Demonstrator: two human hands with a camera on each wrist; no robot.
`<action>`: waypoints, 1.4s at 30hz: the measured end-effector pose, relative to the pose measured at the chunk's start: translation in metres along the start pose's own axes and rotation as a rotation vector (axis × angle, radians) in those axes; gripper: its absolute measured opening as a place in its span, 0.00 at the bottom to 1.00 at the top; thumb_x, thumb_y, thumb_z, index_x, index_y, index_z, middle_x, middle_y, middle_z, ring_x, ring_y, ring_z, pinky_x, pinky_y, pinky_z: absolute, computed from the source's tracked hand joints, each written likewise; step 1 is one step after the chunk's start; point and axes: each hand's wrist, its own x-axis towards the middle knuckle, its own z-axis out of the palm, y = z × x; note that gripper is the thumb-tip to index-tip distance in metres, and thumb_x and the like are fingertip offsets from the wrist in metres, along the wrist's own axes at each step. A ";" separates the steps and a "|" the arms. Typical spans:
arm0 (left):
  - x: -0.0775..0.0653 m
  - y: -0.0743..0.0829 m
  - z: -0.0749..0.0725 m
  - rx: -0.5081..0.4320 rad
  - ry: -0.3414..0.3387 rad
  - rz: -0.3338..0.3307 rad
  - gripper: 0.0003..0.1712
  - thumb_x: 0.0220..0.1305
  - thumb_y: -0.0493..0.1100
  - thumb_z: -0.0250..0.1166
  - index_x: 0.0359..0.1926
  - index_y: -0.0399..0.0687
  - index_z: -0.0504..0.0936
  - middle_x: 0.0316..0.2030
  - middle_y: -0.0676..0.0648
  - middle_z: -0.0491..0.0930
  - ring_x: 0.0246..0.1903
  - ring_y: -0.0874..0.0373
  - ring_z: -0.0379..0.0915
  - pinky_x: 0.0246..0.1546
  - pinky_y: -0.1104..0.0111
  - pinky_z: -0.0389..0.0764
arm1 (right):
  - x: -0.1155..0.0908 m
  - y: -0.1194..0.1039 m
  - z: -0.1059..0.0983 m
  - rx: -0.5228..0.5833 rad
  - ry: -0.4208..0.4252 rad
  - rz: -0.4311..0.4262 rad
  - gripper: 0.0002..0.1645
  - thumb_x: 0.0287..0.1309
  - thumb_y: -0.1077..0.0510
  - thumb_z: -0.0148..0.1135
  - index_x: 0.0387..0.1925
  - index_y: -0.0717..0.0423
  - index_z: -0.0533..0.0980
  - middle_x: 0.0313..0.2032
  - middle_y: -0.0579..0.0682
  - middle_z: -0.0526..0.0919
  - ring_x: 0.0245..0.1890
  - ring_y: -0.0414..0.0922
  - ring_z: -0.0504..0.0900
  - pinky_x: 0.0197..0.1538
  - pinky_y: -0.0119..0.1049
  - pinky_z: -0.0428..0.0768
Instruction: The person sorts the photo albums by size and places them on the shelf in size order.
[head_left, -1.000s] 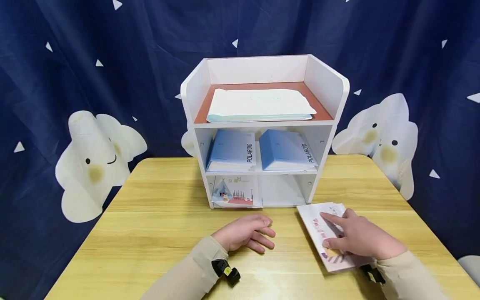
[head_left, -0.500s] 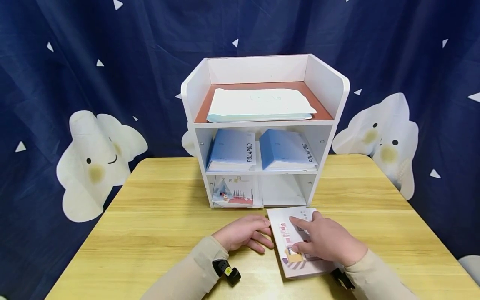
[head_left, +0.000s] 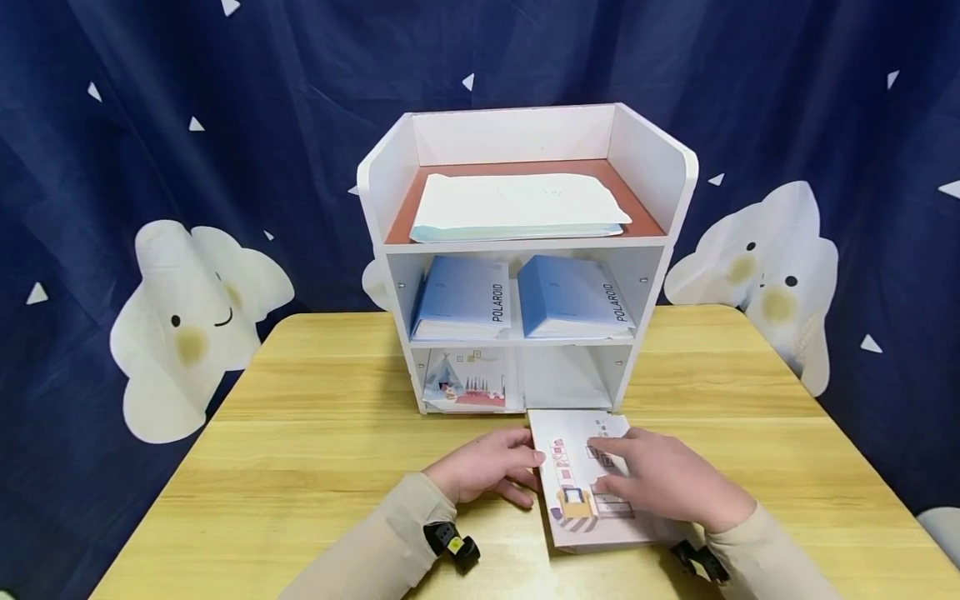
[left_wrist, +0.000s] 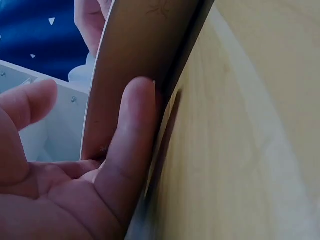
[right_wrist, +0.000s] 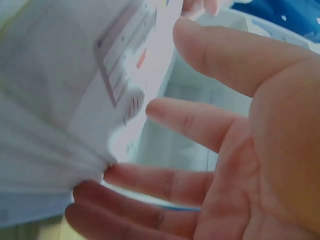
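Observation:
An illustrated white book (head_left: 581, 475), its cover printed with a small house scene, lies on the table before the shelf's lower right compartment. At its left edge is my left hand (head_left: 491, 468), fingers loosely extended and touching that side; the left wrist view shows a finger (left_wrist: 135, 125) against the book's brown, shaded face. My right hand (head_left: 667, 479) reaches over the right side of the cover. In the right wrist view its fingers (right_wrist: 165, 182) are nearly straight and meet the book's edge, while the thumb stands apart from it.
A white shelf unit (head_left: 397, 275) stands at the back. Its middle level holds two blue POLAROID binders (head_left: 465, 296) (head_left: 570, 296). A similar illustrated book (head_left: 465, 383) lies lower left, and a white paper stack (head_left: 517, 204) on top. Behind hangs a dark blue curtain (head_left: 300, 125).
My right hand has slid the book left across the table to my left hand, and its far edge now sits close against the shelf's front. The left hand has barely moved.

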 end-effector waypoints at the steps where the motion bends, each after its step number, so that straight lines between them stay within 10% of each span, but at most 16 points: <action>1: 0.000 0.000 0.000 -0.009 -0.010 0.001 0.26 0.75 0.45 0.59 0.67 0.38 0.69 0.49 0.38 0.82 0.44 0.43 0.83 0.40 0.54 0.87 | -0.001 0.003 -0.002 0.033 -0.003 -0.002 0.33 0.59 0.39 0.70 0.63 0.46 0.80 0.48 0.53 0.84 0.36 0.43 0.80 0.41 0.44 0.80; 9: -0.001 -0.001 0.001 -0.083 -0.013 -0.020 0.37 0.76 0.47 0.57 0.76 0.34 0.55 0.52 0.35 0.80 0.45 0.42 0.83 0.42 0.51 0.86 | -0.012 0.048 -0.016 0.560 -0.073 0.108 0.37 0.71 0.47 0.60 0.72 0.63 0.66 0.58 0.62 0.80 0.54 0.53 0.81 0.50 0.47 0.83; 16: -0.002 0.003 0.003 -0.046 -0.025 -0.043 0.29 0.75 0.46 0.58 0.69 0.34 0.68 0.49 0.36 0.83 0.47 0.44 0.82 0.42 0.53 0.86 | -0.011 0.087 -0.006 1.172 -0.170 0.123 0.40 0.80 0.52 0.46 0.76 0.75 0.44 0.69 0.75 0.62 0.62 0.56 0.76 0.55 0.53 0.81; 22: -0.004 0.005 0.003 -0.001 -0.082 -0.031 0.36 0.75 0.43 0.59 0.78 0.47 0.58 0.52 0.38 0.82 0.50 0.43 0.81 0.42 0.52 0.86 | -0.008 0.103 0.008 1.478 -0.209 0.045 0.31 0.82 0.52 0.39 0.74 0.69 0.55 0.64 0.62 0.75 0.61 0.55 0.78 0.60 0.54 0.77; 29: -0.006 0.006 0.004 -0.082 -0.136 -0.021 0.57 0.73 0.41 0.60 0.80 0.66 0.26 0.52 0.34 0.82 0.47 0.38 0.83 0.42 0.45 0.84 | -0.001 0.095 0.019 1.465 -0.185 0.089 0.35 0.81 0.52 0.42 0.74 0.75 0.51 0.64 0.62 0.76 0.60 0.54 0.79 0.60 0.51 0.78; 42: -0.013 0.021 -0.008 -0.050 -0.017 0.051 0.50 0.67 0.38 0.60 0.81 0.62 0.42 0.53 0.35 0.81 0.43 0.43 0.84 0.36 0.52 0.87 | 0.004 0.069 0.026 1.118 -0.086 0.123 0.31 0.72 0.56 0.59 0.66 0.75 0.65 0.55 0.66 0.77 0.47 0.50 0.81 0.45 0.43 0.86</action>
